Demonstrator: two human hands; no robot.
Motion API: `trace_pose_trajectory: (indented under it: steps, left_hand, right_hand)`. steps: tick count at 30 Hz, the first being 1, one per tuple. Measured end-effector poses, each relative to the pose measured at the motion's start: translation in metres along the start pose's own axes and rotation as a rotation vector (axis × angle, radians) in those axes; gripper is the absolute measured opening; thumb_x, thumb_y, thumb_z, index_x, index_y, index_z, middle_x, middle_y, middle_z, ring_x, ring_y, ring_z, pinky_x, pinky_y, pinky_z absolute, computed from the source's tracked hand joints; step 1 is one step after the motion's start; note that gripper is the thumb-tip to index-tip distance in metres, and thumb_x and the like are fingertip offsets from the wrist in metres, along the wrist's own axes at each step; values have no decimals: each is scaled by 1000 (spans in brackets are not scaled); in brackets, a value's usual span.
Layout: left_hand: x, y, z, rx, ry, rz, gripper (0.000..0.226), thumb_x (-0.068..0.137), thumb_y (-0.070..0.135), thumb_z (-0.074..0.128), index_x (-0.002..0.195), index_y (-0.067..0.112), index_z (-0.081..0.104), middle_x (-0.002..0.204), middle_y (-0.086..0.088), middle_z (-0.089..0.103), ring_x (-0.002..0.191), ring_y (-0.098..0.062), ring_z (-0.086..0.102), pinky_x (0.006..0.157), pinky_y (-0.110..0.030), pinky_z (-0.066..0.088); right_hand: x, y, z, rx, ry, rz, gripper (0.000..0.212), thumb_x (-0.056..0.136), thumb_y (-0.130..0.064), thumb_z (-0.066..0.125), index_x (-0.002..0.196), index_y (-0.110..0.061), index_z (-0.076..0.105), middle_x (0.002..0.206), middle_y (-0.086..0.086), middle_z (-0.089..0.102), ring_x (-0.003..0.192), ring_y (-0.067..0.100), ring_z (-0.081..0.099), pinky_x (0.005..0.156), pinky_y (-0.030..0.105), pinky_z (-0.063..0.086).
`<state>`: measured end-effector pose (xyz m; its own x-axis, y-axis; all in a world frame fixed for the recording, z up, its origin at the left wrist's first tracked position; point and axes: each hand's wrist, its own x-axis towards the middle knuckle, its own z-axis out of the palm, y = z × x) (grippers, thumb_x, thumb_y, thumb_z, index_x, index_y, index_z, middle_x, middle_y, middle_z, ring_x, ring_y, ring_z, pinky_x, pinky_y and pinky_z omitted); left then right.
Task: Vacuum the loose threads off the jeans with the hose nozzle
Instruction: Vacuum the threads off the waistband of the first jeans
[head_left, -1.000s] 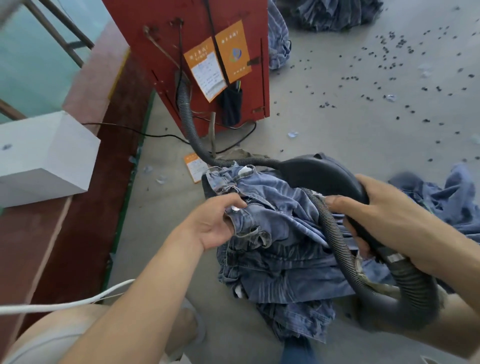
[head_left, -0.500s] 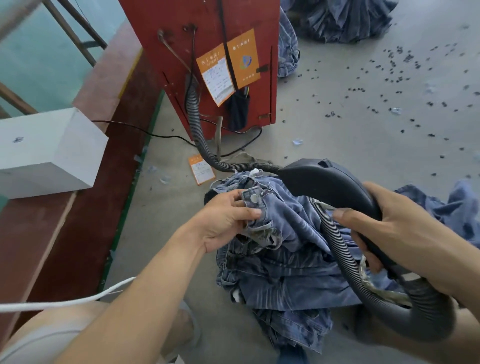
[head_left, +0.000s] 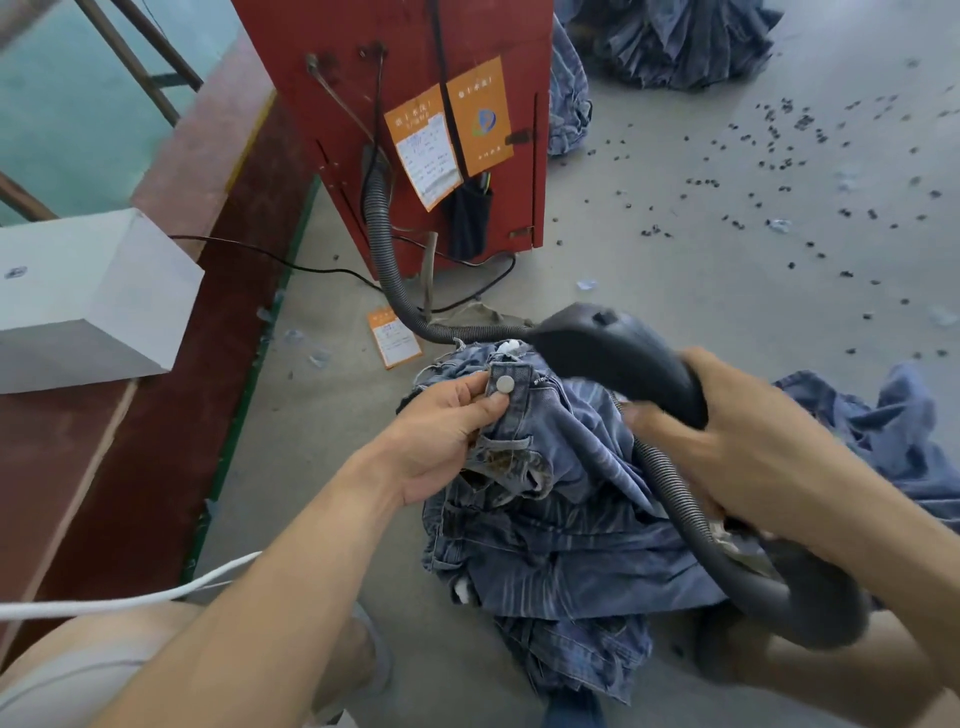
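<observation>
Jeans (head_left: 550, 499) were heaped on the grey concrete floor (head_left: 701, 270), their waistband pinched beside the metal button (head_left: 505, 384) by the left hand (head_left: 441, 441). The black hose nozzle (head_left: 618, 358) was gripped by the right hand (head_left: 737, 441), just above the denim. A ribbed hose (head_left: 384, 249) was run to a red cabinet (head_left: 415, 104) bearing orange tags (head_left: 480, 117). Small dark bits were scattered across the floor. The right fingers were blurred, and the nozzle's mouth was hidden.

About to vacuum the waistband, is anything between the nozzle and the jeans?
Nothing visible. The nozzle, held by the right hand, sits just above the jeans waistband, which the left hand pinches.
</observation>
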<state>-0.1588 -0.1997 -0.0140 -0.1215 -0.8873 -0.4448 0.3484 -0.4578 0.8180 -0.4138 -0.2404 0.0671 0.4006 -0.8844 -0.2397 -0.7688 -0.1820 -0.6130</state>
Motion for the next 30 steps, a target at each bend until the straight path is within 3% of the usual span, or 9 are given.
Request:
trace_pose_trajectory:
  steps: [3, 8, 11, 14, 17, 20, 23, 28, 30]
  left_hand:
    - [2, -1, 1, 123, -18, 40, 32, 106, 10, 50, 136, 6, 61, 124, -12, 69, 113, -25, 64, 99, -42, 50]
    - [5, -6, 9, 264, 80, 123, 21, 104, 16, 59, 120, 16, 73, 111, -4, 75, 94, -14, 66, 88, -39, 52]
    - [11, -9, 10, 493, 199, 248, 17, 101, 15, 65, 102, 22, 80, 86, 3, 68, 78, -13, 48, 74, -35, 39]
    - [15, -15, 15, 614, 246, 323, 21, 99, 13, 66, 87, 23, 79, 66, 18, 54, 62, -4, 38, 60, -21, 35]
    - [16, -17, 15, 667, 329, 402, 14, 95, 15, 72, 93, 24, 83, 70, 27, 67, 65, 11, 55, 64, -11, 42]
    - [19, -16, 14, 641, 404, 464, 14, 90, 11, 77, 93, 23, 82, 77, 21, 74, 73, 7, 65, 71, -18, 49]
    - [16, -17, 20, 624, 394, 434, 19, 91, 16, 77, 80, 31, 76, 73, 17, 74, 66, 2, 63, 64, -17, 48]
    - [13, 0, 15, 81, 414, 113, 18, 107, 20, 56, 102, 20, 73, 100, -10, 77, 83, -20, 72, 81, -41, 61]
    - [13, 5, 12, -15, 402, 41, 20, 110, 19, 48, 106, 19, 67, 100, -9, 75, 76, -18, 71, 73, -37, 62]
  right_hand:
    - [-6, -8, 10, -46, -134, -13, 21, 86, -62, 53, 94, -44, 49, 68, -20, 66, 54, 3, 61, 45, 17, 41]
    - [11, -3, -3, 10, 56, 39, 22, 93, -54, 60, 95, -34, 52, 61, 1, 65, 50, 15, 62, 50, 34, 47]
    - [-8, -7, -3, -56, -81, -25, 20, 85, -65, 54, 92, -47, 48, 72, -26, 66, 52, 2, 62, 41, 20, 38]
    - [6, -7, 7, -110, -90, 2, 23, 91, -58, 56, 99, -37, 52, 66, -4, 66, 51, 8, 61, 46, 27, 41]
    - [18, 0, -4, -49, 30, 88, 25, 94, -52, 60, 99, -29, 51, 60, 2, 65, 49, 17, 64, 51, 34, 51]
    - [1, -1, -5, -21, -58, 55, 26, 85, -60, 57, 93, -35, 52, 57, -9, 66, 39, 11, 59, 39, 26, 43]
    - [11, -5, 5, -17, -93, 46, 19, 93, -50, 60, 98, -32, 55, 59, -1, 64, 43, 13, 61, 39, 25, 41]
    - [14, 6, -15, 132, 68, 75, 20, 96, -44, 62, 94, -26, 54, 51, 8, 63, 36, 21, 58, 38, 30, 46]
    - [-4, 7, -12, 121, -14, 42, 18, 92, -50, 61, 91, -34, 53, 52, 4, 65, 36, 18, 59, 36, 27, 44]
